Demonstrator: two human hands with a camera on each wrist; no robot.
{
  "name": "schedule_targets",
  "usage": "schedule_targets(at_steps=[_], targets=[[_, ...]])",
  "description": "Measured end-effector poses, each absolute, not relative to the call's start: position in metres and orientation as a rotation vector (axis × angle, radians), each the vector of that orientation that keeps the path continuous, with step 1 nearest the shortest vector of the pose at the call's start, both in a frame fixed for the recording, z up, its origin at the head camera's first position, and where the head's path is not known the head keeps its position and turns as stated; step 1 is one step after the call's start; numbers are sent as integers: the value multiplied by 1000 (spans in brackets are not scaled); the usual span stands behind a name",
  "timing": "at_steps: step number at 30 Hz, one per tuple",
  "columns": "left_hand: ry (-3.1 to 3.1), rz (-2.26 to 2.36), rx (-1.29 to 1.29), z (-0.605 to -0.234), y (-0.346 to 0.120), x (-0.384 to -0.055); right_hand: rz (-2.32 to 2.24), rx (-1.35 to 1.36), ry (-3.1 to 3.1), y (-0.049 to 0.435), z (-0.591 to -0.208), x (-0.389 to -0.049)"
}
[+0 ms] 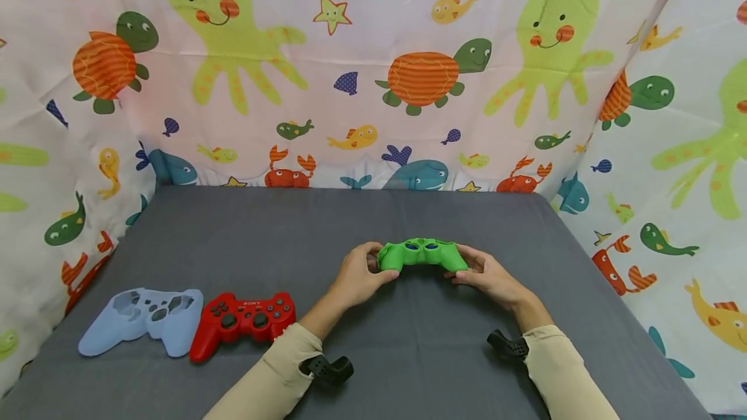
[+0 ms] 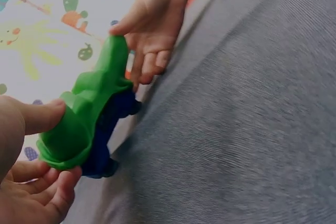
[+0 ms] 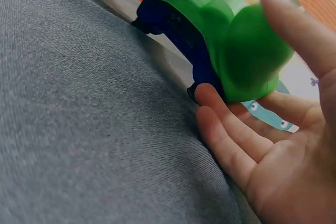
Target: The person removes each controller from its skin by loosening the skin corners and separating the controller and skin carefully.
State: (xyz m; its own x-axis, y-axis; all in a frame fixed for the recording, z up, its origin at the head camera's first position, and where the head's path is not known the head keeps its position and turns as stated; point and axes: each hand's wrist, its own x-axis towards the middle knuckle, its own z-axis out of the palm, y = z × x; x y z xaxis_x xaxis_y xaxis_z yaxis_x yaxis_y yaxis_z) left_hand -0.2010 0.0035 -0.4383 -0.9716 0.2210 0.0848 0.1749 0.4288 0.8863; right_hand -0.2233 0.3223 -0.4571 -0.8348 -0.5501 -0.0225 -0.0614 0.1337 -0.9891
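A dark blue game controller (image 3: pixel 181 31) wears a stretchy green cover (image 1: pixel 450 256) over its top and grips. Its blue edge shows bare along one side in both wrist views, and two blue sticks show through the cover in the head view. My left hand (image 1: pixel 355 276) grips the left end, thumb pressed on the green cover and fingers under it. At the other end my right hand (image 1: pixel 493 277) holds the right grip between thumb and fingers. The controller is held up over the grey table (image 1: pixel 420 368), its grips toward me.
To the left on the table lie a pale blue controller cover (image 1: pixel 125 326) with cut-out holes and a red controller (image 1: pixel 251 319), side by side and touching. A curtain (image 1: pixel 362 37) printed with sea animals hangs behind the table and along both sides.
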Motion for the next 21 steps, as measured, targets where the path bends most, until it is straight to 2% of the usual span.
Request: schedule_targets(at_steps=[15,21], targets=[[2524,1549,377,-431,-2,-203,-1735,-536,2157,312,-460,-224],[2582,1495,359,-428,1,-200,-1851,-416,2127,309,-462,-223]])
